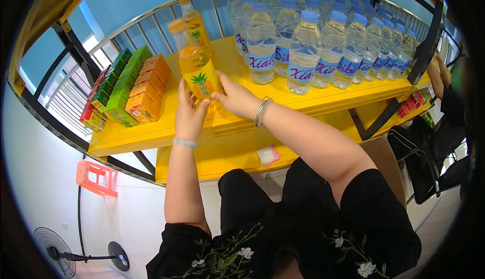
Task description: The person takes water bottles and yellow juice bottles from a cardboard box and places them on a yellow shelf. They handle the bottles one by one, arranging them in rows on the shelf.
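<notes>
Both my hands grip one plastic bottle of yellow drink (pixel 197 70) with an orange cap and a pineapple on its label. My left hand (pixel 188 112) is around its lower left side, and my right hand (pixel 238 95) holds its right side near the base. The bottle is upright at the yellow shelf (pixel 172 127); whether its base bears on the board, I cannot tell. Right behind it stands a second bottle of the same drink (pixel 197 25), partly hidden. Left of my hands are rows of drink cartons in orange (pixel 146 106), light green (pixel 122 106), dark green (pixel 101 98) and red (pixel 91 119).
Many rows of blue-capped water bottles (pixel 303 65) fill the shelf's right side. A metal railing (pixel 155 23) runs behind. Black posts (pixel 428 42) frame the shelf. A folded cloth (pixel 268 154) lies on the lower board. Below left are a pink stool (pixel 96 178) and a fan (pixel 57 252). Another person (pixel 449 101) is at far right.
</notes>
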Demonstrator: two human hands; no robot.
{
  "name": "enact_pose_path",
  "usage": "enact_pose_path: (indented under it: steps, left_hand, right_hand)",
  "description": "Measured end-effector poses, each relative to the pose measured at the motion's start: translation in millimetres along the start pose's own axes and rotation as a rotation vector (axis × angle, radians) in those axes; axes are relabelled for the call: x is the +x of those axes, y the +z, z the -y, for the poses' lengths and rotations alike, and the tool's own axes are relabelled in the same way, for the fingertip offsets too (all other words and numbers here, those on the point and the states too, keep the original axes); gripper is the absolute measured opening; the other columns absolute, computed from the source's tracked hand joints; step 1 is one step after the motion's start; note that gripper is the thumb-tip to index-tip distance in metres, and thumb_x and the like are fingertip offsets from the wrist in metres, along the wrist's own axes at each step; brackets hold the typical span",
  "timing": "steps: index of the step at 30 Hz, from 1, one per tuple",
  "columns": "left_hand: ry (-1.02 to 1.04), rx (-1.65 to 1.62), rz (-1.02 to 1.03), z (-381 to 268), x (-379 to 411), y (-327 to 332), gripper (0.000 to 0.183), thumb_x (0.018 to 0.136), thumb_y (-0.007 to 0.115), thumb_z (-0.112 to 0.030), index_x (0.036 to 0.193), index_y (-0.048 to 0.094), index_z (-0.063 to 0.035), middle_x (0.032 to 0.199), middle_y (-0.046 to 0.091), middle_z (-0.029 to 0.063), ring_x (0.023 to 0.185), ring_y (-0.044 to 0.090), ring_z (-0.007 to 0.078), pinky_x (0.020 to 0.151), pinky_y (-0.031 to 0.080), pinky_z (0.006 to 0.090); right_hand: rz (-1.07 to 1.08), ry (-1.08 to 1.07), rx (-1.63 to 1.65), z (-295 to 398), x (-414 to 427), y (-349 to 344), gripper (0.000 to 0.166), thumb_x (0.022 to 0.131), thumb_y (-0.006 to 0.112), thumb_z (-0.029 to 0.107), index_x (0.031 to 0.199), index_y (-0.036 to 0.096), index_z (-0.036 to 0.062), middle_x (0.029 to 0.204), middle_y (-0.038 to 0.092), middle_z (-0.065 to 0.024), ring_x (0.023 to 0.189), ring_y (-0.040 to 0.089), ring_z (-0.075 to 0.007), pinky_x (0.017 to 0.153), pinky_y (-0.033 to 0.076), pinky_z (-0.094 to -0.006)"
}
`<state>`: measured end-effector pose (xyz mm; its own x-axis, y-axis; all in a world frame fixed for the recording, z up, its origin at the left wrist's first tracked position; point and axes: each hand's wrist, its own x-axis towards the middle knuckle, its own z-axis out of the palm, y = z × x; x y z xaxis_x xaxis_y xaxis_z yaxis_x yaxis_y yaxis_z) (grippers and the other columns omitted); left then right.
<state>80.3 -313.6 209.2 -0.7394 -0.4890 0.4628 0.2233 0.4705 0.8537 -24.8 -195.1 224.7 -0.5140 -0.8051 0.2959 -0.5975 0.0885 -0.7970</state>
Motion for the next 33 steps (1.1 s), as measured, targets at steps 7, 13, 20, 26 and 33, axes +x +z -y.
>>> enact_pose_path:
  steps: [7, 13, 20, 26, 33]
  left_hand:
    - [-0.02, 0.116, 0.076, 18, 23, 1, 0.06, 0.079, 0.055, -0.001, 0.131, 0.025, -0.0026, 0.116, 0.051, 0.0191, 0.11, 0.049, 0.0264, 0.086, 0.041, 0.0309]
    - [0.078, 0.276, 0.07, 22, 42, -2, 0.048, 0.079, 0.053, -0.001, 0.123, 0.034, -0.0002, 0.111, 0.053, 0.021, 0.105, 0.051, 0.0313, 0.083, 0.042, 0.0335]
    - [0.021, 0.442, 0.084, 38, 77, -4, 0.033, 0.079, 0.054, -0.003, 0.11, 0.044, 0.0018, 0.102, 0.055, 0.0207, 0.094, 0.054, 0.0325, 0.079, 0.044, 0.0351]
    - [0.033, 0.759, 0.145, 31, 105, -11, 0.038, 0.078, 0.056, -0.007, 0.113, 0.044, 0.0031, 0.098, 0.059, 0.02, 0.088, 0.058, 0.0293, 0.075, 0.046, 0.0336]
    - [-0.162, 0.366, 0.143, 36, 122, -8, 0.043, 0.08, 0.054, -0.005, 0.12, 0.041, 0.0027, 0.101, 0.059, 0.015, 0.084, 0.059, 0.0223, 0.073, 0.046, 0.0316]
  right_hand:
    - [-0.049, 0.023, -0.079, -2, 15, -3, 0.06, 0.084, 0.052, 0.019, 0.13, 0.02, 0.0011, 0.109, 0.052, -0.0267, 0.1, 0.052, -0.0362, 0.084, 0.042, -0.0376]
    - [-0.102, 0.047, -0.119, 3, 28, -5, 0.058, 0.081, 0.056, 0.022, 0.125, 0.026, -0.0003, 0.106, 0.052, -0.028, 0.098, 0.052, -0.0387, 0.084, 0.042, -0.0402]
    - [-0.234, 0.002, -0.163, -16, 59, 1, 0.054, 0.076, 0.062, 0.018, 0.117, 0.033, -0.0026, 0.109, 0.05, -0.0275, 0.102, 0.049, -0.0385, 0.086, 0.04, -0.0396]
    - [-0.294, 0.049, -0.213, -18, 78, 5, 0.048, 0.075, 0.063, 0.017, 0.111, 0.036, -0.0025, 0.106, 0.051, -0.0262, 0.1, 0.05, -0.0389, 0.085, 0.041, -0.0404]
    - [-0.263, 0.137, -0.271, -24, 101, 5, 0.05, 0.077, 0.061, 0.023, 0.115, 0.037, -0.0001, 0.108, 0.05, -0.023, 0.098, 0.051, -0.0371, 0.083, 0.042, -0.0405]
